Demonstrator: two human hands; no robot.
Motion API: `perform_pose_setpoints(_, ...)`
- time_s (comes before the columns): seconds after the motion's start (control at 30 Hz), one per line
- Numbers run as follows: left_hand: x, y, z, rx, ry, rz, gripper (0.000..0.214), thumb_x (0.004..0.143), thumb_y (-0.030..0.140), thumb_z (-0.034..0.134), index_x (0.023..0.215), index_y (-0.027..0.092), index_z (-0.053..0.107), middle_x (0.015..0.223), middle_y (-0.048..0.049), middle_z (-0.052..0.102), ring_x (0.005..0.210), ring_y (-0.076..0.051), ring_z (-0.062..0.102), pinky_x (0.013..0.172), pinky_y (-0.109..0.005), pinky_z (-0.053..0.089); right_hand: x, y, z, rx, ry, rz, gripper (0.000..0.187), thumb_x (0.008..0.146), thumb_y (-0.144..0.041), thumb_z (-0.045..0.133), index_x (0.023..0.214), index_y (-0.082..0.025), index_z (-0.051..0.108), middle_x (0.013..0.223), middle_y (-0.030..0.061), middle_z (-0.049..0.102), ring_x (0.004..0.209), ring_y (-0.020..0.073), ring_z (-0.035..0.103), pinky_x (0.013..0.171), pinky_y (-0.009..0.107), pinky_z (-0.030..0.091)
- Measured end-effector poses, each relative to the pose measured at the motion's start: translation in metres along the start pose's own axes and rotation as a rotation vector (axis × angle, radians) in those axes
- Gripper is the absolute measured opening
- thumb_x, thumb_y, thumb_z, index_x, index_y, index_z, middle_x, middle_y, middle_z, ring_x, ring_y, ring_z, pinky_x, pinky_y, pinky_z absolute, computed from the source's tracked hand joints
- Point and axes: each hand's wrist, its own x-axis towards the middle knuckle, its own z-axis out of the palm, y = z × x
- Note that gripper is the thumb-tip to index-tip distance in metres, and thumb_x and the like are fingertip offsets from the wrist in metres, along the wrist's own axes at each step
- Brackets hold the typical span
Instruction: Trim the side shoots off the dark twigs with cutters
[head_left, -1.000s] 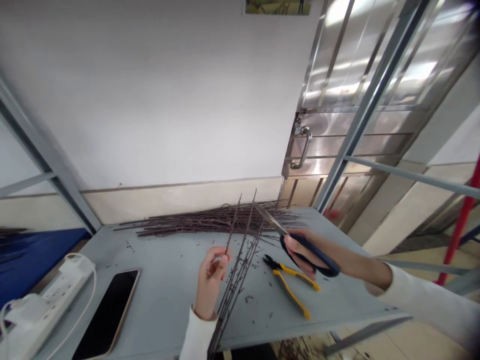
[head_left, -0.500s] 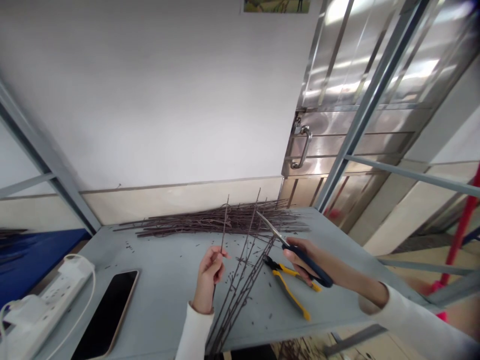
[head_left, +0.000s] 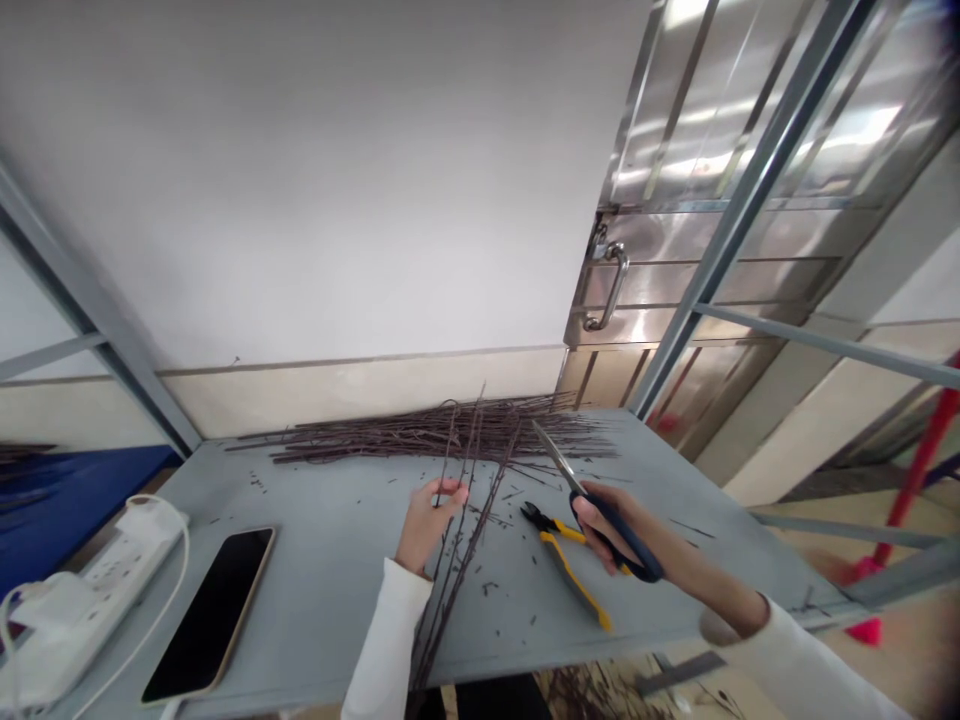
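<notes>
Near the front middle of the table, my left hand [head_left: 429,522] is closed with thumb and fingers pinched on thin dark twigs [head_left: 448,450] that point up and away. A loose bunch of longer twigs [head_left: 466,560] slants beside it, running down over the near table edge. My right hand [head_left: 611,520] is wrapped around the dark blue handles of a pair of scissors [head_left: 631,545]. Their blades point up and left, just right of the twig tips. Whether the blades are fully closed is hard to see. Yellow-handled cutting pliers [head_left: 576,585] lie below the right hand.
A long pile of dark twigs [head_left: 375,440] lies along the back of the grey table [head_left: 322,560], with small cut bits scattered about. At left are a phone [head_left: 214,610] and a white power strip [head_left: 105,590] with a cable. Metal posts [head_left: 675,345] stand at the table's corners.
My left hand has shifted slightly up and right, meeting more twigs. The upright twigs have moved left, away from the scissors. The scissors have barely moved.
</notes>
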Motion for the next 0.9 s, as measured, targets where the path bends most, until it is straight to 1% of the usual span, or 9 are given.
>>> perform_pose_setpoints(0.07,0.001,0.001,-0.001,0.004,-0.036,-0.012,0.033,0.056,0.044,0.077,0.069,0.015,0.07,0.074,-0.0045,0.068,0.077,-0.02,0.058,0.064,-0.025,0.043,-0.001,0.006,-0.001,-0.032,0.017,-0.014,0.04,0.083,-0.057,0.047,0.063,-0.024,0.037,0.041,-0.0071,0.044,0.032,0.0102,0.043,0.036,0.024,0.032)
perform_pose_setpoints(0.13,0.002,0.002,-0.001,-0.005,-0.09,-0.052,0.035,0.06,0.047,0.074,0.072,0.015,0.07,0.072,-0.0032,0.067,0.062,-0.014,0.054,0.053,-0.023,0.038,-0.002,0.01,-0.002,-0.05,0.028,-0.021,0.042,0.085,-0.06,0.043,0.063,-0.023,0.038,0.04,-0.0066,0.044,0.032,0.0101,0.043,0.037,0.024,0.032)
perform_pose_setpoints(0.23,0.005,0.005,-0.004,-0.037,-0.186,-0.136,0.042,0.066,0.053,0.069,0.08,0.013,0.071,0.067,-0.0003,0.063,0.041,-0.005,0.031,0.039,-0.021,0.019,-0.003,0.011,-0.002,-0.047,0.02,-0.038,0.046,0.084,-0.064,0.04,0.063,-0.023,0.037,0.039,-0.0071,0.043,0.031,0.0095,0.042,0.036,0.023,0.031)
perform_pose_setpoints(0.27,0.006,0.006,-0.006,-0.05,-0.218,-0.158,0.044,0.066,0.053,0.069,0.083,0.013,0.071,0.067,0.0001,0.062,0.039,-0.003,0.024,0.038,-0.021,0.014,-0.004,0.011,-0.001,-0.042,0.012,-0.044,0.046,0.083,-0.065,0.041,0.064,-0.023,0.038,0.04,-0.0072,0.043,0.032,0.0095,0.042,0.037,0.023,0.032)
perform_pose_setpoints(0.33,0.008,0.009,-0.01,-0.075,-0.273,-0.189,0.046,0.064,0.053,0.071,0.085,0.012,0.07,0.072,0.0,0.062,0.04,-0.002,0.019,0.038,-0.021,0.009,-0.006,0.009,0.002,-0.032,0.004,-0.042,0.048,0.081,-0.067,0.042,0.064,-0.023,0.039,0.041,-0.0069,0.044,0.033,0.0095,0.043,0.037,0.023,0.033)
perform_pose_setpoints(0.5,0.005,0.018,-0.021,-0.107,-0.385,-0.208,0.042,0.063,0.048,0.075,0.085,0.013,0.068,0.08,-0.001,0.064,0.041,-0.001,0.019,0.039,-0.021,0.007,-0.015,0.003,0.02,0.002,0.027,-0.021,0.053,0.079,-0.072,0.039,0.059,-0.023,0.039,0.042,-0.0048,0.044,0.036,0.0105,0.044,0.039,0.025,0.038)
perform_pose_setpoints(0.63,-0.008,0.022,-0.023,-0.116,-0.434,-0.166,0.042,0.066,0.049,0.074,0.088,0.015,0.065,0.08,-0.002,0.068,0.037,0.0,0.019,0.037,-0.021,0.007,-0.021,0.003,0.031,0.205,0.039,0.034,0.055,0.078,-0.075,0.038,0.065,-0.022,0.044,0.045,-0.0062,0.04,0.038,0.0115,0.043,0.041,0.027,0.041)
perform_pose_setpoints(0.8,-0.024,0.02,-0.019,-0.124,-0.437,-0.091,0.045,0.065,0.054,0.072,0.084,0.014,0.062,0.068,-0.0001,0.067,0.034,0.0,0.017,0.036,-0.021,0.008,-0.021,0.004,0.028,0.471,-0.144,0.042,0.052,0.078,-0.072,0.043,0.073,-0.021,0.048,0.051,-0.0073,0.037,0.041,0.0097,0.038,0.044,0.027,0.042)
perform_pose_setpoints(0.9,-0.03,0.018,-0.018,-0.152,-0.407,-0.037,0.043,0.067,0.054,0.071,0.08,0.014,0.062,0.064,0.0008,0.065,0.034,0.0,0.02,0.036,-0.02,0.011,-0.019,-0.001,0.022,0.519,-0.218,0.008,0.056,0.079,-0.076,0.035,0.077,-0.021,0.049,0.053,-0.0071,0.037,0.042,0.0088,0.036,0.046,0.026,0.042)
